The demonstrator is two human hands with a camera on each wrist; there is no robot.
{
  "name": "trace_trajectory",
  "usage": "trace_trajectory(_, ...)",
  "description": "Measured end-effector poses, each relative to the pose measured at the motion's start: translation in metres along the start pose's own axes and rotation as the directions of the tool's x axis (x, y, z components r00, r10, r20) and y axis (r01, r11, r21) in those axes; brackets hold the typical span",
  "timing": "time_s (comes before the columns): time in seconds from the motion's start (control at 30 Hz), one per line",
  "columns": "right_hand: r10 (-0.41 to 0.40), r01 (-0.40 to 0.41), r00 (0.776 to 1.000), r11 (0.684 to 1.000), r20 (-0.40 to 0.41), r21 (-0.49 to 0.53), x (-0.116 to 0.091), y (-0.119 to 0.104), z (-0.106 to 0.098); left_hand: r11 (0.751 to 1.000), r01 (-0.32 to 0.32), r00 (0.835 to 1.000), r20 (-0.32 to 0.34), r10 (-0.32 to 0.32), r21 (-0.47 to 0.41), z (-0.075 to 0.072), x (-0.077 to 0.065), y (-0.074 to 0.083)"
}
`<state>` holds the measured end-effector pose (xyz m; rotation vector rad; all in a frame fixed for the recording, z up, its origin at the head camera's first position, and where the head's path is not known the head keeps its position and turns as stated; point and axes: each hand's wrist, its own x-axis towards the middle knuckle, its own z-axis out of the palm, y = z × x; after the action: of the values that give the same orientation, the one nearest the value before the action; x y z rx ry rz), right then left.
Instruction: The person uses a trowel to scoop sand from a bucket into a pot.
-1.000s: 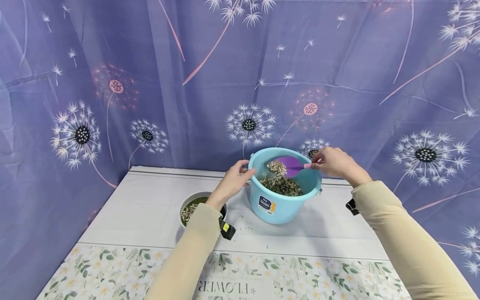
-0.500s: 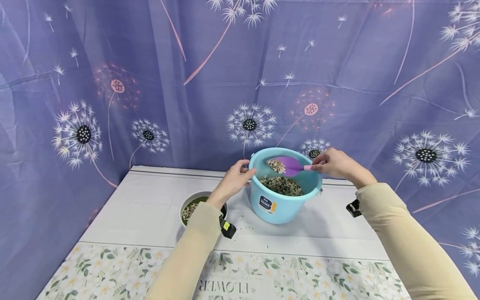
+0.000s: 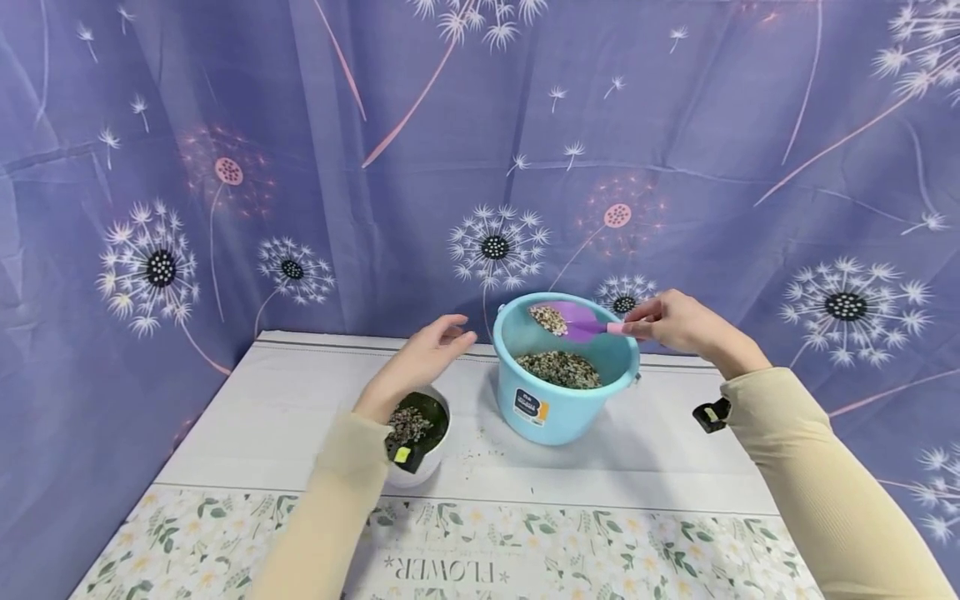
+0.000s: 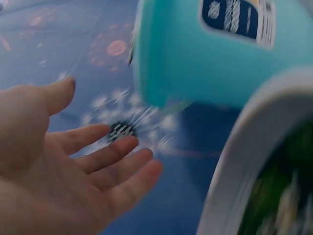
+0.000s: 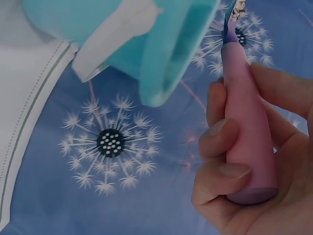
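A light blue bucket (image 3: 573, 411) with a label stands on the table, holding a dark, speckled granular mix (image 3: 558, 369). Over its opening, my right hand (image 3: 678, 323) grips the pink handle (image 5: 250, 122) of a small purple trowel (image 3: 585, 330). A heap of pale grains (image 3: 549, 320) lies on the trowel's blade. My left hand (image 3: 420, 358), fingers spread and slightly bent, is left of the bucket and apart from it, holding nothing. Below that hand is a white bowl (image 3: 414, 477) with a dark green inside and grains in it, partly covered by the left wrist.
A white and floral cloth (image 3: 600, 492) covers the table, with a few grains scattered between bowl and bucket. Right behind the bucket hangs a purple-blue dandelion-print curtain (image 3: 405, 250).
My left hand has let go of the bucket's rim and moved left over the bowl. The loaded trowel has risen slightly and shifted a little left in my right hand.
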<state>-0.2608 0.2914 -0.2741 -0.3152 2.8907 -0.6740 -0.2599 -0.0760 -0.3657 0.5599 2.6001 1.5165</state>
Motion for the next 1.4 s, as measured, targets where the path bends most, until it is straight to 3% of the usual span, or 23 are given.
trace_trajectory(0.17, -0.029, 0.029, 1.000, 1.000, 0.001, 0.012, -0.005, -0.013, -0.001, 0.996, -0.017, 1.000, 0.001, 0.017, 0.092, -0.031, -0.034, -0.018)
trace_trajectory(0.3, -0.058, 0.057, 0.998, 0.998, 0.007, 0.040, -0.008, -0.027, 0.002, 0.989, -0.018, 1.000, 0.015, 0.016, 0.149, -0.047, -0.061, -0.037)
trace_trajectory(0.47, -0.106, 0.105, 0.994, 0.993, 0.015, 0.051, -0.012, -0.049, 0.014, 0.991, -0.007, 0.998, 0.058, 0.000, 0.132, -0.054, -0.091, -0.063)
trace_trajectory(0.6, -0.139, 0.137, 0.990, 0.989, 0.023, 0.058, -0.014, -0.069, 0.028, 0.997, -0.013, 0.997, 0.072, 0.007, 0.078, -0.052, -0.105, -0.078)
trace_trajectory(0.93, -0.216, 0.214, 0.976, 0.975, 0.038, 0.052, -0.012, -0.113, 0.076, 0.999, -0.018, 0.993, 0.121, 0.013, 0.043, -0.044, -0.112, -0.099)
trace_trajectory(1.2, -0.236, 0.236, 0.972, 0.972, 0.012, -0.009, -0.015, -0.132, 0.108, 0.998, 0.016, 0.989, 0.148, -0.025, 0.060, -0.040, -0.109, -0.100)
trace_trajectory(1.4, -0.271, 0.263, 0.961, 0.957, -0.049, -0.126, -0.016, -0.140, 0.135, 0.998, -0.006, 0.985, 0.172, -0.004, 0.061, -0.039, -0.108, -0.101)
